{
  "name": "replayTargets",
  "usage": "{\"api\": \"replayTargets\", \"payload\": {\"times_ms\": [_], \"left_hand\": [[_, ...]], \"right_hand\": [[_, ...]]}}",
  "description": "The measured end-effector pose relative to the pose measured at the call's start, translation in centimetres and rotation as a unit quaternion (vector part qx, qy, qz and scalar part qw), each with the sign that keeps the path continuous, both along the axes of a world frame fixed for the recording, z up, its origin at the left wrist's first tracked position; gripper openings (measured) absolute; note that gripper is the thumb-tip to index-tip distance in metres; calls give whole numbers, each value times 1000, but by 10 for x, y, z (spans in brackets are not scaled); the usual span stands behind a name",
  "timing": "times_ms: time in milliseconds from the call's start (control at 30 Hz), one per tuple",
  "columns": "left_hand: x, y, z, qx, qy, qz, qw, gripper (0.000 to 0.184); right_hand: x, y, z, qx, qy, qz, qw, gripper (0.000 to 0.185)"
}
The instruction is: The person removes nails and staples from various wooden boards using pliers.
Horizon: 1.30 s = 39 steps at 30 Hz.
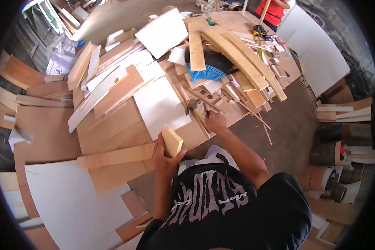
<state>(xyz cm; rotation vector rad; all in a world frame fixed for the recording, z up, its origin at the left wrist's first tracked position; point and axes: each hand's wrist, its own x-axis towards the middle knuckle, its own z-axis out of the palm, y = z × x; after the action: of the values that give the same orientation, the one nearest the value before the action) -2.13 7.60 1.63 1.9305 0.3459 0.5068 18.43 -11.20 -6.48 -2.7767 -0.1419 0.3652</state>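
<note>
My left hand (162, 156) grips a pale yellow wooden block (173, 142), with the thumb on its near side and the fingers on its far left side. My right hand (216, 122) is closed at the front edge of the worktable (129, 135). Something small and dark shows at its fingertips, too hidden to name. Just left of it a dark metal hammer head (192, 107) lies among wood scraps. Beyond the block is a white panel (160, 104) on the table. A blue brush (209, 73) with black bristles lies further back, partly under a plank.
Long planks (241, 56) and offcuts are piled at the back right. A yellow-black tool (260, 31) lies near a person in red (275, 12). A large white board (66, 200) is at the lower left. Curved wood pieces (325, 153) are stacked at the right.
</note>
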Motion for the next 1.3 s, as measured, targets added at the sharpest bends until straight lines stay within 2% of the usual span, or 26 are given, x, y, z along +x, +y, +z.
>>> {"api": "replayTargets", "payload": {"times_ms": [200,333,433,467,500,533,600,700,733,800,833,900,1033,1100,1300], "left_hand": [[2,-6,9,63,-4,17,998,99],[0,-7,6,65,-12,27,997,101],[1,-6,0,46,-20,26,998,102],[0,-7,-2,29,-20,24,999,102],[-1,-8,0,28,-16,27,999,102],[-2,-10,4,37,-26,27,999,103],[-1,-12,7,46,-32,30,998,103],[1,-16,9,60,-63,22,996,104],[3,-19,11,64,-56,23,996,103],[8,-23,16,68,-52,23,996,102],[11,-26,17,86,-61,29,994,101],[15,-31,20,102,-72,35,992,100],[20,-38,22,141,-66,60,986,97],[20,-39,16,149,-64,63,985,97],[22,-42,10,204,-18,104,973,100]], "right_hand": [[4,-8,-9,6,-55,45,997,37],[7,-8,-6,15,-35,31,999,39],[-2,-13,12,42,30,36,998,33],[-7,-17,15,235,165,3,958,32],[-13,-20,21,414,291,-33,862,31],[-23,-19,37,412,295,-32,862,31],[-45,-16,82,506,332,-45,795,27],[-61,-14,112,527,306,7,792,25],[-65,-14,119,528,308,6,791,25],[-70,-14,134,491,195,121,840,25],[-72,-15,145,491,193,121,841,25],[-75,-17,167,300,0,233,925,26],[-79,-20,190,267,-30,247,931,26],[-79,-22,194,211,-34,258,942,27],[-74,-28,192,214,-40,274,937,22]]}}
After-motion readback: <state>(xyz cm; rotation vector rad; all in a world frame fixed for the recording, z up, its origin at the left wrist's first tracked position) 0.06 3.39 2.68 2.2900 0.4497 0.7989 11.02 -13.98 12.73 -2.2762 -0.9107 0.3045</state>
